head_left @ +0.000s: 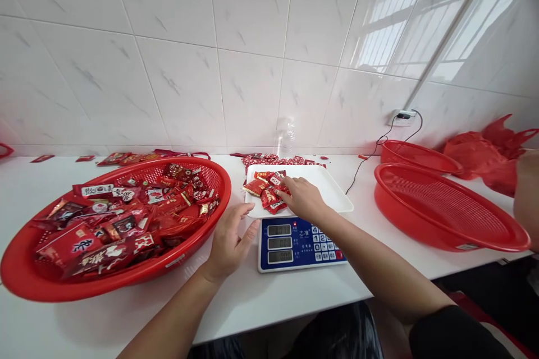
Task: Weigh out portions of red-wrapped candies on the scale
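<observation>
A blue digital scale has a white tray on top. Small red packets lie in a pile on the tray's left part. My right hand reaches over the tray, its fingertips touching the pile's right side; whether it grips a packet is hidden. Between the scale and a large red basket, my left hand hovers with thumb and fingers apart, holding nothing. Many red packets of different sizes fill that basket.
Red baskets stand at the right, with a red plastic bag behind. A clear bottle and loose red packets are along the wall. A black cable runs from the socket. Part of another person shows at the right edge.
</observation>
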Tool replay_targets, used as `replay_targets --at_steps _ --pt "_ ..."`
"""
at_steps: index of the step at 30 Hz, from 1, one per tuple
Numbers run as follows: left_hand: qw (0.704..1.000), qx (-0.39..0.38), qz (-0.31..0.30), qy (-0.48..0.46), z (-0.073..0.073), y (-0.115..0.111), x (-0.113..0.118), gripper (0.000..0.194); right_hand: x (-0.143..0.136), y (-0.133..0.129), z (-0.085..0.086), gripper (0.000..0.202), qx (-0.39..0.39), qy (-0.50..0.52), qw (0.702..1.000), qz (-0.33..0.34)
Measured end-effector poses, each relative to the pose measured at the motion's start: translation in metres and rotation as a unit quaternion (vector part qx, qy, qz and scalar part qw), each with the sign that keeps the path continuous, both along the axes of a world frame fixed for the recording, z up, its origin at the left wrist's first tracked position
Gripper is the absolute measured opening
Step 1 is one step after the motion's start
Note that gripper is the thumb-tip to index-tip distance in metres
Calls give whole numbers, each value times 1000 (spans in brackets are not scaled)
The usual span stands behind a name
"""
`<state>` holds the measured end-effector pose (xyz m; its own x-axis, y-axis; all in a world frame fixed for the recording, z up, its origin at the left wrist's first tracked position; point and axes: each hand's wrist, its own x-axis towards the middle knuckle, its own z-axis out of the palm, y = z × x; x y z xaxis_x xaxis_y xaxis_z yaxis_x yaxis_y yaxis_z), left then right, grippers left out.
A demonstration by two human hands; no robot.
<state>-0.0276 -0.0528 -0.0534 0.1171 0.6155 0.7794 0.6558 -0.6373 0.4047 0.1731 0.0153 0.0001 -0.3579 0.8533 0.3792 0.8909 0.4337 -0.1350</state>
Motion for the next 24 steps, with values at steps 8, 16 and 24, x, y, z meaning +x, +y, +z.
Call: replay_targets --at_steps 8,16,24 --pt "1000 -4 12 9 -1 0 -2 36 0 1 -2 17 38 22 997 62" --pt "993 23 -64 95 0 3 -2 31 -16 -44 4 25 131 3 907 401" --pt "999 -37 -4 -20 8 0 -3 15 -11 -4 5 24 -38 24 997 58"
